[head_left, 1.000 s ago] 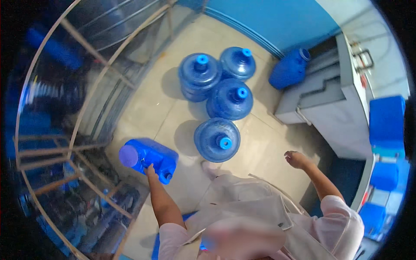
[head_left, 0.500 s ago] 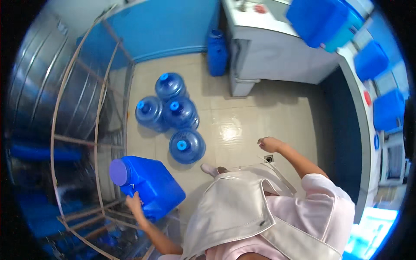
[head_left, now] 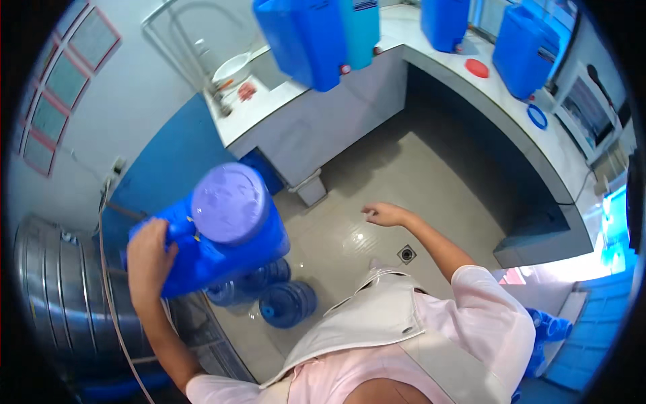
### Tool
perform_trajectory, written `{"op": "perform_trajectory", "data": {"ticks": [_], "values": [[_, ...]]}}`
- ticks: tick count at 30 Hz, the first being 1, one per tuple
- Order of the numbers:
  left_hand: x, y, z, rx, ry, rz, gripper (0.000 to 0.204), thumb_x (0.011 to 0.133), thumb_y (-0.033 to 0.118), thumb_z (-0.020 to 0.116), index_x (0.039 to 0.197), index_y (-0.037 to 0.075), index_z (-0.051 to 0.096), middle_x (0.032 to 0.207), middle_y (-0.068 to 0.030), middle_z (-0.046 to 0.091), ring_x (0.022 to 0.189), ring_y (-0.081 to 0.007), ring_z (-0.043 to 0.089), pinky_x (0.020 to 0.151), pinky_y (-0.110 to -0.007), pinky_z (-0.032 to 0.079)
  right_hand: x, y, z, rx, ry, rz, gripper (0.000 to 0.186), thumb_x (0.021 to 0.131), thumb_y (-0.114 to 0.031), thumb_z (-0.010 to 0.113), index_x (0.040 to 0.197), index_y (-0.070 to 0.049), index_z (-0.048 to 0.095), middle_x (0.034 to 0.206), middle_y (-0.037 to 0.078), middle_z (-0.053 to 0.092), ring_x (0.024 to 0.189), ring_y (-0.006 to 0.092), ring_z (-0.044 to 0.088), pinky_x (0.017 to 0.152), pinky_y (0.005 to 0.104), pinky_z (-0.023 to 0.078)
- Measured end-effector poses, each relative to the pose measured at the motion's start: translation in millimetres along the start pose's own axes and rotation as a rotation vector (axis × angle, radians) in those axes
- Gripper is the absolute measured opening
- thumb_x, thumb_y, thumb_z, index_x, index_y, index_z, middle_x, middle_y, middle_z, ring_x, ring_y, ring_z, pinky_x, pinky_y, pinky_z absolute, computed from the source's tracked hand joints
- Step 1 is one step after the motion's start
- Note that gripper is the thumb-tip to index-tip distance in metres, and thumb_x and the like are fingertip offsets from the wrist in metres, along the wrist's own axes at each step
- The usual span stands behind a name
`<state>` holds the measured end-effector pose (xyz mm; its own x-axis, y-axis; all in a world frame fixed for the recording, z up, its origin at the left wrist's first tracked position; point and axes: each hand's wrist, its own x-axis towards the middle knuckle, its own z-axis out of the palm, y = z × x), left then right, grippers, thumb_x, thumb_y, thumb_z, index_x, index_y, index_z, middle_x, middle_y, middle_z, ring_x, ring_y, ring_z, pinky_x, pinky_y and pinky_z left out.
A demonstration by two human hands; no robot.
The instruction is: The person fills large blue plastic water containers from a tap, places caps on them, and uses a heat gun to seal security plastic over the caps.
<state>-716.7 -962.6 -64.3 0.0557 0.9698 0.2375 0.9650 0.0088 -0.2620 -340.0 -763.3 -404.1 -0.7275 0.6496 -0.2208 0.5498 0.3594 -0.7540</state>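
Observation:
My left hand (head_left: 153, 252) grips the handle of a blue plastic container (head_left: 202, 262) with a wide purple lid (head_left: 229, 200), held raised at the left in front of me. Several large blue water bottles (head_left: 288, 306) stand on the floor below it, partly hidden by the container. My right hand (head_left: 382, 215) hangs over the floor to the right of the container, fingers loosely bent and apart, with nothing in it.
A white counter (head_left: 437, 27) holds several blue containers (head_left: 525, 50), a white bowl (head_left: 232, 67) and a red lid (head_left: 477, 67). A steel tank (head_left: 57, 296) and metal pipe framing stand at left. A drain (head_left: 406, 254) is in the floor (head_left: 437, 195).
My left hand has lifted the container higher and closer to me. The view has swung right and up toward the counter. The floor bottles now appear lower, behind the raised container.

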Motion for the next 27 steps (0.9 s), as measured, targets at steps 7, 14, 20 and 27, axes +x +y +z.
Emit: {"op": "perform_trajectory", "data": {"ticks": [7,14,20,27], "values": [[186,-25,8,-0.121,0.335,0.245,0.032,0.066,-0.002,0.058,0.097,0.003,0.050,0.097,-0.0149,0.054,0.093,-0.0355,0.051,0.081,-0.039,0.041,46,-65,-82,0.362,0.217,-0.220,0.085,0.078,-0.036,0.065,0.142,-0.013,0.014,0.142,0.018,0.021,0.113,0.0296,0.045,0.096,0.0394,0.037],[365,-33,42,-0.419,0.610,0.461,0.020,0.067,0.005,0.062,0.082,0.003,0.049,0.083,-0.0106,0.053,0.090,-0.0309,0.052,0.102,-0.046,0.028,132,-91,-101,1.041,0.270,-0.202,0.091,0.082,-0.018,0.062,0.141,-0.021,-0.007,0.143,0.017,0.014,0.122,0.0225,0.037,0.094,0.0361,0.041],[508,-87,112,-0.573,0.810,0.555,0.014,0.071,0.009,0.060,0.080,0.006,0.050,0.080,-0.0034,0.053,0.086,-0.0203,0.053,0.104,-0.051,0.021,234,-106,-87,0.992,0.495,-0.371,0.089,0.084,-0.018,0.060,0.142,-0.018,-0.008,0.140,0.017,0.024,0.112,0.0203,0.045,0.088,0.0325,0.042],[611,-121,160,-0.627,0.746,0.567,0.013,0.078,0.011,0.052,0.089,0.004,0.054,0.082,-0.0032,0.056,0.085,-0.0201,0.055,0.106,-0.051,0.014,284,-123,-132,1.057,0.529,-0.249,0.089,0.084,-0.023,0.059,0.142,-0.016,-0.008,0.139,0.020,0.026,0.118,0.0232,0.041,0.098,0.0355,0.032]]}}
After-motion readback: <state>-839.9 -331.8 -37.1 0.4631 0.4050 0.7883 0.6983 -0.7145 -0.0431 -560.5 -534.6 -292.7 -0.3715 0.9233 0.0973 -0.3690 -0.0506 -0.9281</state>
